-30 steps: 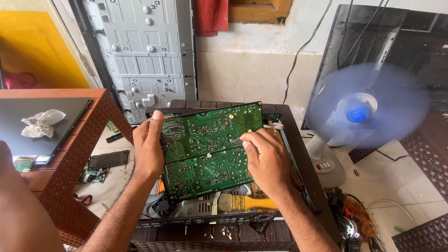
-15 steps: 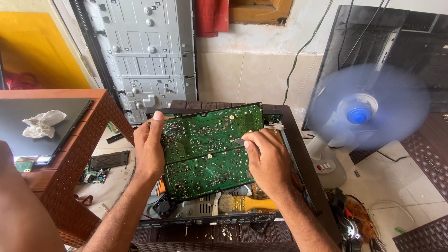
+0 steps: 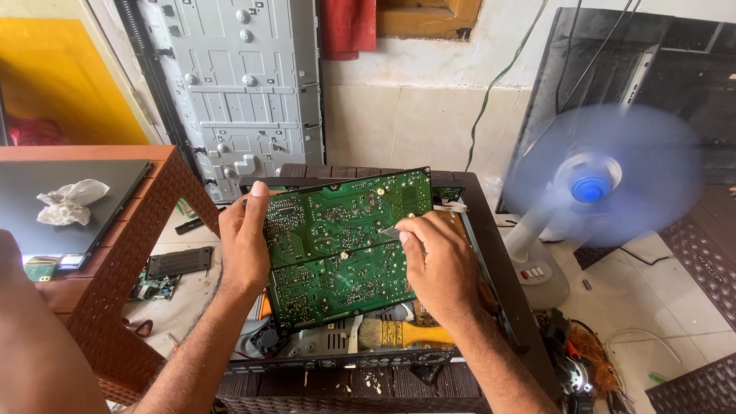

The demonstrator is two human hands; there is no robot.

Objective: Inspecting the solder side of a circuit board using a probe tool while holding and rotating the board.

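A green circuit board (image 3: pixel 337 245) is tilted up over an open dark device case (image 3: pixel 491 253), its solder side facing me. My left hand (image 3: pixel 245 241) grips the board's left edge, thumb on its face. My right hand (image 3: pixel 438 264) rests on the board's right part and pinches a small thin metal tool (image 3: pixel 392 228) whose tip touches the solder side. Below the board lies a brush with a yellow handle (image 3: pixel 406 333).
A spinning blue fan on a white stand (image 3: pixel 590 184) stands at the right. A brown wicker table (image 3: pixel 115 253) at the left carries a dark panel with a crumpled white cloth (image 3: pixel 70 201). A grey metal chassis (image 3: pixel 238 92) leans on the wall. Small boards and wires lie on the floor.
The board has tipped slightly. My right hand has shifted a little along its right part; the left hand keeps its grip.
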